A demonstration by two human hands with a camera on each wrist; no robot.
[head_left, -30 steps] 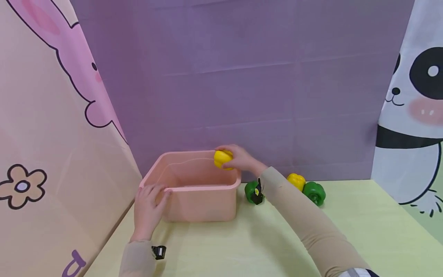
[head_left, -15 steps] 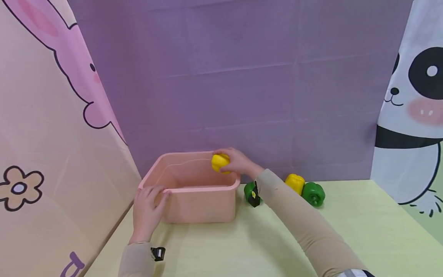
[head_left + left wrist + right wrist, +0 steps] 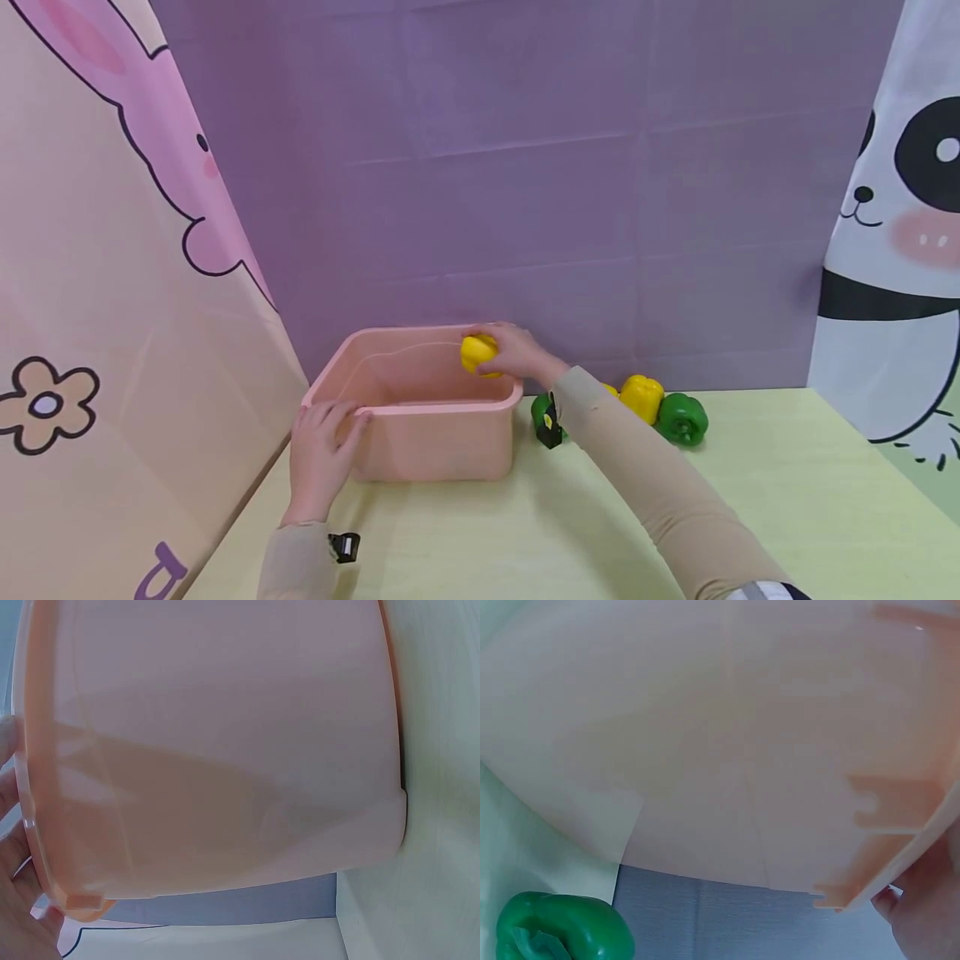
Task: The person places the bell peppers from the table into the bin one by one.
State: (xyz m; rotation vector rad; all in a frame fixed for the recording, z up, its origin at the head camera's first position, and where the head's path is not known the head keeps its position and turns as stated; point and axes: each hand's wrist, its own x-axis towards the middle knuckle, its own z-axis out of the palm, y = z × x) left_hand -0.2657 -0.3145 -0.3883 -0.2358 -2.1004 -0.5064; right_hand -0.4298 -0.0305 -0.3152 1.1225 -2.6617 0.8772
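Observation:
In the head view, my right hand (image 3: 516, 350) grips a yellow bell pepper (image 3: 477, 353) over the right end of a pink plastic bin (image 3: 435, 446), near its back right corner. My left hand (image 3: 322, 454) holds the bin's front left rim, fingers over the edge. The left wrist view shows those fingers (image 3: 9, 791) at the rim, beside the bin's outer wall (image 3: 225, 750). In the right wrist view, part of the right hand (image 3: 930, 900) appears at the rim; the held pepper is hidden there. The bin's floor is mostly hidden.
Right of the bin, a green bell pepper (image 3: 538, 412) is partly covered by the right wrist's black device. Another yellow pepper (image 3: 641, 398) and green pepper (image 3: 682, 419) sit farther right, with a bit of yellow behind the sleeve. A purple backdrop (image 3: 480, 167) rises behind the table.
My right hand has moved slightly left and down with the yellow bell pepper, lower against the bin's opening. The left hand stays at the rim.

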